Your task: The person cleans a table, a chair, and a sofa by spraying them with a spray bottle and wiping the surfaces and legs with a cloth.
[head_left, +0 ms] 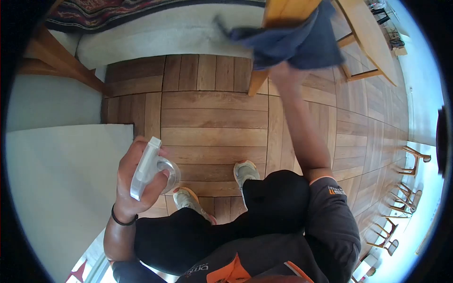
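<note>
My left hand (126,177) is closed around a clear spray bottle with a white trigger head (145,169), held low beside my left knee. Stretched forward, my right hand (286,79) grips a dark blue-grey cloth (299,45), both smeared by motion. The cloth lies against the wooden post (289,10) of a pale cushioned seat and hides part of it. Below the cloth, the foot of that post (257,84) shows on the floor. My right fingers are mostly covered by the fabric.
A pale upholstered seat (165,42) with a patterned woven cover (108,14) runs across the front. Another wooden leg (71,63) and a white panel (66,188) stand at left. A wooden table (370,40) and several chairs (415,160) are at right, on wood-patterned flooring (214,118).
</note>
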A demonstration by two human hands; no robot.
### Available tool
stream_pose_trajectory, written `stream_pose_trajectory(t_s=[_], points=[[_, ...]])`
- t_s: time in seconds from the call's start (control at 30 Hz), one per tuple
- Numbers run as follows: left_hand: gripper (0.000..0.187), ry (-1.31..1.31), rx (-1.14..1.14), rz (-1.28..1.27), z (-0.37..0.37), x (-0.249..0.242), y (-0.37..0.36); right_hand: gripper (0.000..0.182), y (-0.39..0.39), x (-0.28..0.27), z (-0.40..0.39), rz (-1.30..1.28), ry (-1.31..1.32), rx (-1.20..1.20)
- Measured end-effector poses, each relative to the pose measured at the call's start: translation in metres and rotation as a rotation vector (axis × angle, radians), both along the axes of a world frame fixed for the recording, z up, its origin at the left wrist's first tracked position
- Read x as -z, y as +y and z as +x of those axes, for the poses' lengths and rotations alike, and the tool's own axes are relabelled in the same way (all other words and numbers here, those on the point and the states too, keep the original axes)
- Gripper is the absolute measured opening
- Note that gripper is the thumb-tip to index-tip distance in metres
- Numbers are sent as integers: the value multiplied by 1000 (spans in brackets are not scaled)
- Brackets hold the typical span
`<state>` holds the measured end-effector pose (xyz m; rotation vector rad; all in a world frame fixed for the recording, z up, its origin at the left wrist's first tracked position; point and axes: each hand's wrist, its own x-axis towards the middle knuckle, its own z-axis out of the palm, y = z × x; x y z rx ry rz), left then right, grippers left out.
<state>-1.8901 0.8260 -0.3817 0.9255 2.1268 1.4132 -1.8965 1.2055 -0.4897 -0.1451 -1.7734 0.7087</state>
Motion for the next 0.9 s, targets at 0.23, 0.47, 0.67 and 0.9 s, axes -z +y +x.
stream_pose_trajectory(t_s=[0.23, 0.47, 0.67, 0.9], points=[[35, 7, 8, -80, 3, 10, -8, 29, 5, 131, 19, 1041, -233, 474], [35, 21, -75, -142, 8, -5, -20, 30, 38, 237, 77, 1398, -749, 236], [36, -2, -142, -183, 5, -6, -28, 26, 30, 186, 76, 281, -437, 187], [32, -94, -122, -201, 0, 8, -14, 48, 65, 181, 58, -691, -671, -592]])
